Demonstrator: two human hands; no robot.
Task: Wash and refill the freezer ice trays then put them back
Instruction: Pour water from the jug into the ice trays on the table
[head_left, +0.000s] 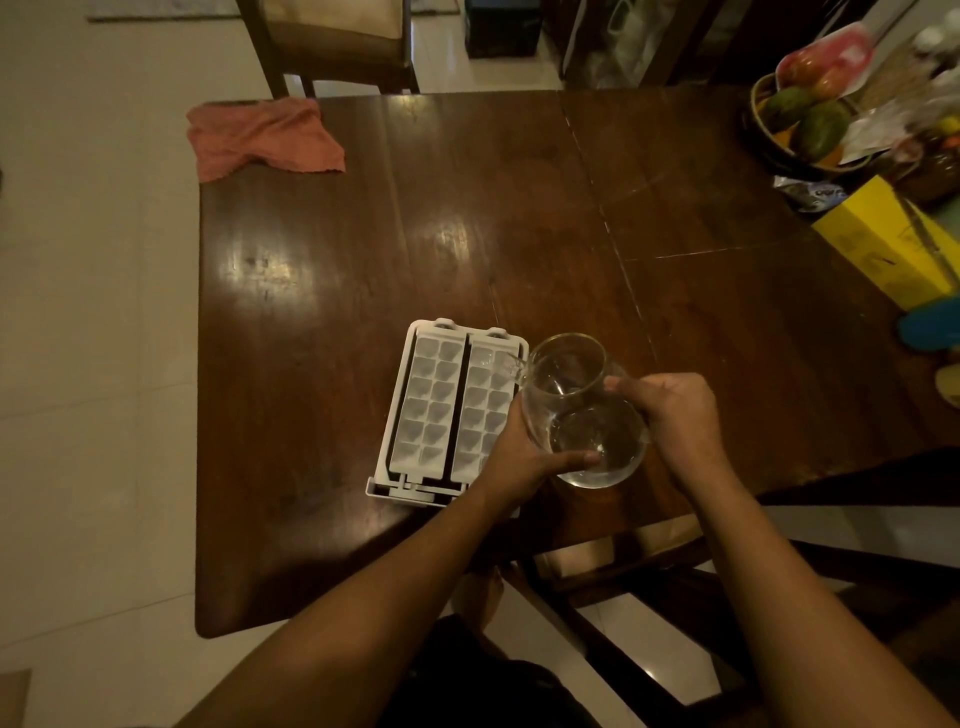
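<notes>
Refilling: my right hand (675, 415) grips the glass jug (571, 384) from behind, my left hand (519, 457) cups its base. The spout tips over the ice trays (431, 410) just left of my hands. Next needs a slow tilt, cell to cell.

A pink cloth (262, 137) lies on the table's (467, 218) far left corner. A fruit basket (802, 124) and yellow box (883, 241) sit far right; a chair (332, 47) stands beyond.
</notes>
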